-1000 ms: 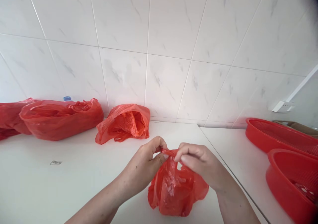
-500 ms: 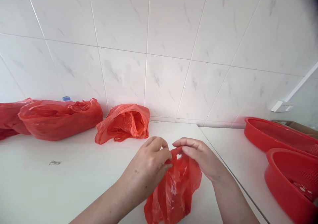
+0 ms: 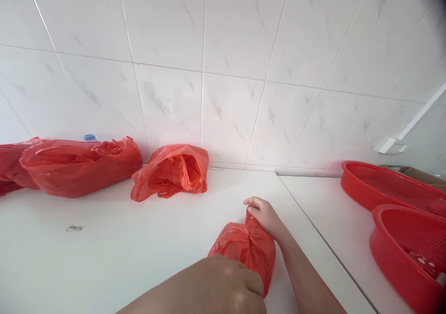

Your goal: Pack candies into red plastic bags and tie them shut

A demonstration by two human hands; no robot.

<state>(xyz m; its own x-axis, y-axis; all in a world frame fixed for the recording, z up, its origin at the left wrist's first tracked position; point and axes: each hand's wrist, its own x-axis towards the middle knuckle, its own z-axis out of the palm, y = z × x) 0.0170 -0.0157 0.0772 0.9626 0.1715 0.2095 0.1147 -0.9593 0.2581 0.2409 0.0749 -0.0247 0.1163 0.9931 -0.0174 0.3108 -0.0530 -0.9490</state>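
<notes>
A thin red plastic bag (image 3: pixel 237 237) lies on the white table in front of me, its top gathered to a tight neck. My right hand (image 3: pixel 262 214) pinches a twisted handle of the bag at its far end, thumb against fingers. Closer to me, my left hand (image 3: pixel 226 286) is curled over the near side of the bag with its back to the camera. Its fingertips are hidden, and the bag's folds run towards it. What is inside the bag does not show.
Against the tiled wall stand an open, crumpled red bag (image 3: pixel 174 170) and a longer red bag (image 3: pixel 81 172), with a blue bottle cap (image 3: pixel 89 137) behind it. Two red plastic baskets (image 3: pixel 390 244) sit on the right table. A small mark (image 3: pixel 74 228) shows at left.
My left hand has pulled down towards me from the bag's top, while my right hand has kept the far handle. The bag's neck is drawn together and its body looks rounder.
</notes>
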